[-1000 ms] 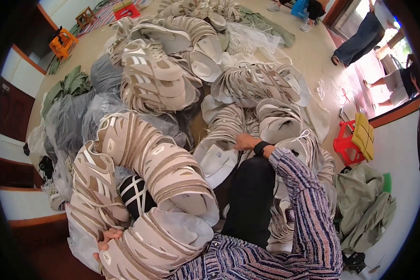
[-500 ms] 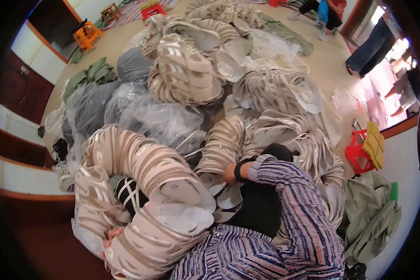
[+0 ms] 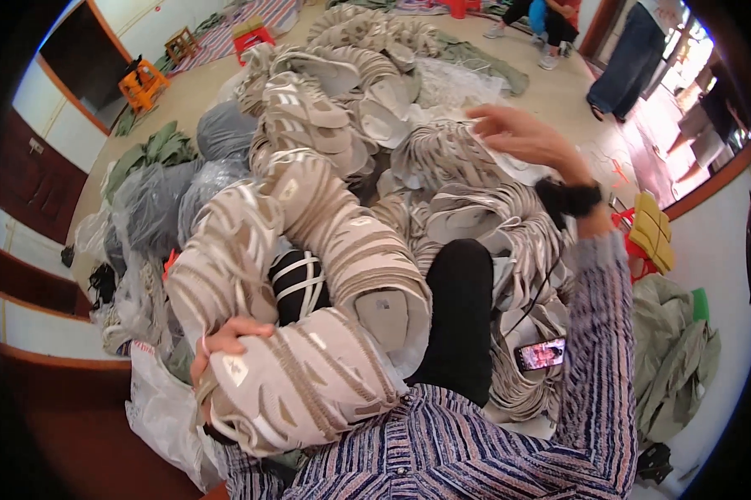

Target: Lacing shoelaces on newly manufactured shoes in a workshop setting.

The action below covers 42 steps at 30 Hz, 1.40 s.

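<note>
A long curved stack of beige knitted shoe uppers (image 3: 309, 275) is seen arching from the centre of the frame down to the lower left, where its near end is pressed against the striped shirt (image 3: 442, 450). The left hand (image 3: 217, 350) is laid on that near end at the lower left — fingers curled over the top edge of the outermost piece, thumb tucked behind; the stack is gripped rather than pinched. A black upper with white stripes (image 3: 299, 283) is visible inside the arch.

The right hand (image 3: 517, 133) is raised in the upper right of the frame, clear of everything below it. Its fingers are spread loosely and slightly bent, and nothing is held in them. A dark wristband (image 3: 569, 198) is worn just below it, with the striped sleeve running down the right side.

Below the raised hand, further heaps of pale uppers (image 3: 467, 217) are piled across the centre and upper middle of the frame. A phone (image 3: 540, 353) with a lit screen is lying among them at the right of centre, just beside a black-trousered knee (image 3: 459, 317). Grey plastic sacks (image 3: 155, 200) are noted at the left, an orange stool (image 3: 142, 83) at the upper left, and a red stool with yellow pieces (image 3: 646, 242) on it at the right edge — another person's legs (image 3: 625, 58) are seen at the top right.
</note>
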Motion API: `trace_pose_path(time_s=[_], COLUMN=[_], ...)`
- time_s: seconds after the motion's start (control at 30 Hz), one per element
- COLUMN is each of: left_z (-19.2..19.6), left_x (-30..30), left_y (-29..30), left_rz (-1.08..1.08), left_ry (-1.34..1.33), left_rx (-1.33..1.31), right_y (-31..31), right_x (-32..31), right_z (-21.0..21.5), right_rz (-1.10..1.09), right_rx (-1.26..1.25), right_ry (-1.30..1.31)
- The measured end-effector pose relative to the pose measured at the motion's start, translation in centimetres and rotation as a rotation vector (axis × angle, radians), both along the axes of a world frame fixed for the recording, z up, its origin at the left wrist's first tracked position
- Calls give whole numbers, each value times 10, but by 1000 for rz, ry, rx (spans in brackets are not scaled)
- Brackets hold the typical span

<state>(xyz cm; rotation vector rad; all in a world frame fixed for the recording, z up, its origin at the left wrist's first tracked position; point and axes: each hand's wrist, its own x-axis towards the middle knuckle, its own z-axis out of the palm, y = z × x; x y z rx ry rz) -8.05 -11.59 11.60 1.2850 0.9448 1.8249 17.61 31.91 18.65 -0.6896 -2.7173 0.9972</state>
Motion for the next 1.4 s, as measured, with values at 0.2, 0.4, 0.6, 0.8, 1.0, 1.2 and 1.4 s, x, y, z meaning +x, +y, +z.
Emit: trace_pose_path(time_s=[0.2, 0.4, 0.6, 0.8, 1.0, 1.2, 1.4], left_z=[56, -55, -89, -100, -117, -146, -121], left_x=[46, 57, 75, 46, 39, 57, 26], left_y=[113, 257, 315, 296, 264, 232, 220], left_rz=[-46, -400, -290, -245, -25, 62, -470], left_ry=[-257, -278, 80, 293, 792, 606, 157], left_rx=[-681, -991, -951, -968, -801, -622, -831], right_y=[-123, -138, -136, -196, -223, -221, -257], right_x=[112, 141, 179, 50, 24, 37, 22], right_z=[31, -70, -103, -139, -162, -193, -198], right_rz=[-148, -331, -177, -622, -382, -339, -423], right_rx=[-410, -1305, -1481, -761, -158, -144, -150], right_ry=[629, 1378, 1999, 670, 166, 143, 289])
